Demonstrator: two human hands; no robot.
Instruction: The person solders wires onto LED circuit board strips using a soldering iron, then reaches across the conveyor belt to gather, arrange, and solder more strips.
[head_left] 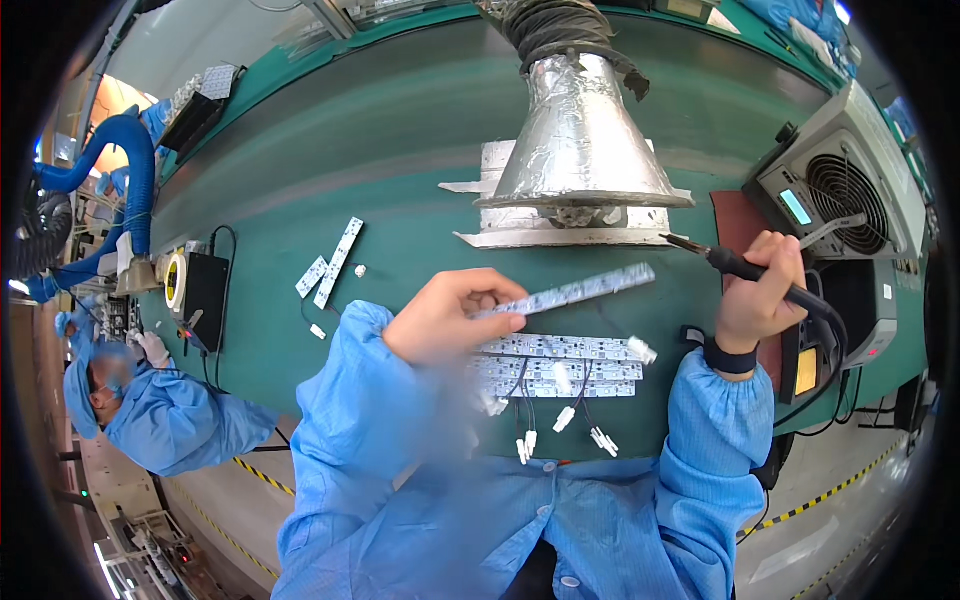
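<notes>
Between the thumb and fingers of my left hand (455, 315) is one end of a narrow white LED strip board (590, 291), tilted up to the right above the bench. My right hand (760, 295), with a black band at the wrist, is closed around a soldering iron (735, 264) whose tip points left toward the foil-covered hood. Below the held board lies a stack of similar LED boards (570, 362), with thin dark wires and white connectors (565, 418) hanging toward me. A thin wire with a white connector (642, 350) shows near the stack's right end.
A foil-wrapped fume hood (585, 140) stands over a white-edged tray at the back. Two loose LED boards (340, 262) lie at left, near a black device (200, 295). A fan unit (840, 190) and sponge holder (806, 370) are at right. A person in blue (170, 420) sits at far left.
</notes>
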